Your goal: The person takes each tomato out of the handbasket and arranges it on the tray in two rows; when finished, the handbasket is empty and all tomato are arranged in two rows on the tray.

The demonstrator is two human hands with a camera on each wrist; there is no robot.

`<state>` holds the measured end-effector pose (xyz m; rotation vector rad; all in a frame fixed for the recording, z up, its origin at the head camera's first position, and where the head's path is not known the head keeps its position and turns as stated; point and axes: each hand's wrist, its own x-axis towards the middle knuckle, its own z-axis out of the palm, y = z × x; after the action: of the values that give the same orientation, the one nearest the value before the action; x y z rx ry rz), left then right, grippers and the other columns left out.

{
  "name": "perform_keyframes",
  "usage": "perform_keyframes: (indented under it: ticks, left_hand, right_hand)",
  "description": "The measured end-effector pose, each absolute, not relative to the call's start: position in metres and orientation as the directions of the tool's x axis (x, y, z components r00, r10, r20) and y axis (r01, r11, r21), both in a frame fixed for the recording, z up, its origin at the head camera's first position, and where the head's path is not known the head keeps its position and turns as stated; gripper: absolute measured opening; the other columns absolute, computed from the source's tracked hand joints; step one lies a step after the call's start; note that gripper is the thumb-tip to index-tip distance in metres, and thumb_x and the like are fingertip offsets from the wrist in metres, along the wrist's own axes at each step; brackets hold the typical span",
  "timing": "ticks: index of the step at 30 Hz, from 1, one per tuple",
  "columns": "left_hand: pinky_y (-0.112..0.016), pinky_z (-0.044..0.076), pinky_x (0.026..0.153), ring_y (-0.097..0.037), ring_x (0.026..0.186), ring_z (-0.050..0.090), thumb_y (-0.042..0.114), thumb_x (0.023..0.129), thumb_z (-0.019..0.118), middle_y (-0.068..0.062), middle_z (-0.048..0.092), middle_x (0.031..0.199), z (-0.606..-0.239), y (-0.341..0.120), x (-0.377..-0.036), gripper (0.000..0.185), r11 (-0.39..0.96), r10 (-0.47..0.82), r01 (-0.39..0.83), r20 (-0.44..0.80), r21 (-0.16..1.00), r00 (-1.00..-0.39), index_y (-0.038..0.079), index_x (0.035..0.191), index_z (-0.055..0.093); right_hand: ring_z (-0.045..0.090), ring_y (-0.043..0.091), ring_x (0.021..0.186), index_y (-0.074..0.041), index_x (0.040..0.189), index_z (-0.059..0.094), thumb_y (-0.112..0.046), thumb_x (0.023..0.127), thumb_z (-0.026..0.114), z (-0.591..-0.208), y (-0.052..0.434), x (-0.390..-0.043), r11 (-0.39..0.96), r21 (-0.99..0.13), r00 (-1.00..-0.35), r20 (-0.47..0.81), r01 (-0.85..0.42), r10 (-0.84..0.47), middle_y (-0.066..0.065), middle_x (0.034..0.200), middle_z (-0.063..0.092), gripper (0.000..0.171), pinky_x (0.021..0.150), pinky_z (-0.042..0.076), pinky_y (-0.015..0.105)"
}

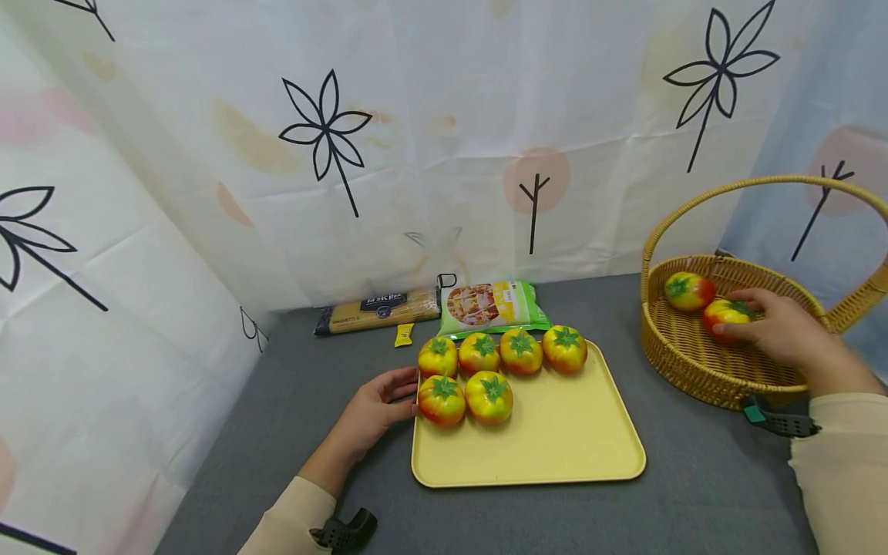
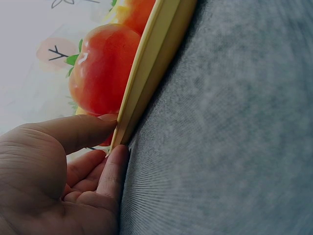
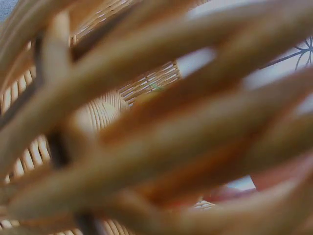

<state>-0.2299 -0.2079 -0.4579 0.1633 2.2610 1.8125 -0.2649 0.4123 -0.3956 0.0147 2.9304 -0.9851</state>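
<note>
Back edge of the grey table (image 1: 694,478), against the printed curtain (image 1: 444,139): a spaghetti packet (image 1: 380,310) lying flat, a green snack bag (image 1: 491,305) just beside it, a small yellow sachet (image 1: 405,334) lying in front of the packet. None of them are blocking either hand.

Yellow tray (image 1: 555,439) sitting mid-table, carrying six tomatoes: four in a row along its far edge (image 1: 438,356) (image 1: 479,352) (image 1: 521,351) (image 1: 565,348), two more in front at its left side (image 1: 442,400) (image 1: 489,397). The near and right parts of the tray are lying bare.

Wicker basket (image 1: 694,370) with a hoop handle standing toward the right edge of the table, well apart from the tray. Two tomatoes are in it: one free tomato (image 1: 688,290) at the far-left inside, one held tomato (image 1: 725,314) just beside it.

Left hand (image 1: 378,408) resting on the table at the tray's left edge; the left wrist view is showing the thumb (image 2: 73,129) and a fingertip (image 2: 115,166) touching the tray rim (image 2: 146,73), fingers loosely extended, gripping nothing.

Right hand (image 1: 787,331) reaching inside the basket, fingers curling round the held tomato. The right wrist view is showing only blurred wicker strands (image 3: 146,122) close up, hiding the grip

Count: eight tomatoes, one tray, one basket
</note>
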Motion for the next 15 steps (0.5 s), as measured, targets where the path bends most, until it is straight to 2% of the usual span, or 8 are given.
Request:
perform_keyframes:
  ticks: [7, 15]
  left_hand:
    - [-0.04, 0.052, 0.109, -0.036, 0.142, 0.054, 0.005, 0.098, 0.082, -0.019, 0.054, 0.158, -0.4585, -0.2082, -0.2306, 0.068, 0.222, 0.237, -0.061, -0.114, 0.973, -0.965, -0.003, 0.158, 0.052]
    - [-0.041, 0.053, 0.109, -0.036, 0.142, 0.054, 0.004, 0.098, 0.082, -0.019, 0.054, 0.158, -0.4572, -0.2074, -0.23, 0.068, 0.229, 0.238, -0.06, -0.116, 0.972, -0.964, -0.003, 0.158, 0.052]
  right_hand:
    - [0.038, 0.067, 0.126, 0.019, 0.155, 0.027, -0.034, 0.105, 0.076, -0.3939, 0.4097, -0.2664, 0.812, -0.582, -0.994, -0.062, -0.034, -0.085, 0.054, 0.145, 0.031, 0.088, 0.1, 0.033, 0.079]
    - [0.035, 0.067, 0.13, 0.018, 0.157, 0.026, -0.035, 0.107, 0.073, -0.391, 0.4044, -0.2621, 0.768, -0.641, -0.999, -0.025, -0.001, -0.021, 0.051, 0.148, 0.028, 0.087, 0.101, 0.033, 0.078]
